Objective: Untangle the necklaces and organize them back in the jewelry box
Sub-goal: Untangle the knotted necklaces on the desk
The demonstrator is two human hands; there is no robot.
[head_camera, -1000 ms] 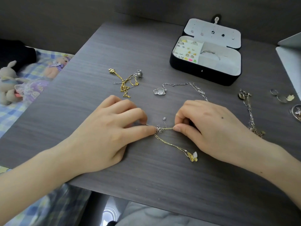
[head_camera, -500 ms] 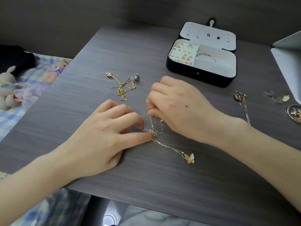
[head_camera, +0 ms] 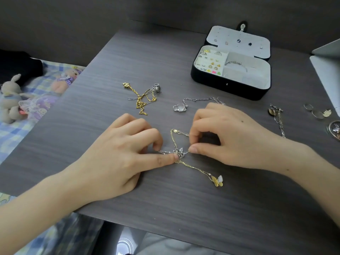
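Dark table (head_camera: 184,208), matt wood grain, fine streaks running across. Gold chain (head_camera: 196,168) catching the light, polished metal, and its butterfly pendant (head_camera: 218,180) is glossy gold with a pearly wing. Silver chain (head_camera: 200,99) bright and glittery, clear pendant (head_camera: 179,107) glassy. Jewelry box (head_camera: 228,89): black shell, faint leathery sheen, pale matt lining. Plush toys (head_camera: 11,92) fuzzy, soft cloth.

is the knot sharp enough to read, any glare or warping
Head view: soft even light, faint shadow under the right hand; no hard glare, but the jewelry box lining looks washed out; the knot is soft, links unresolved; table edges splay from the wide-angle lens.
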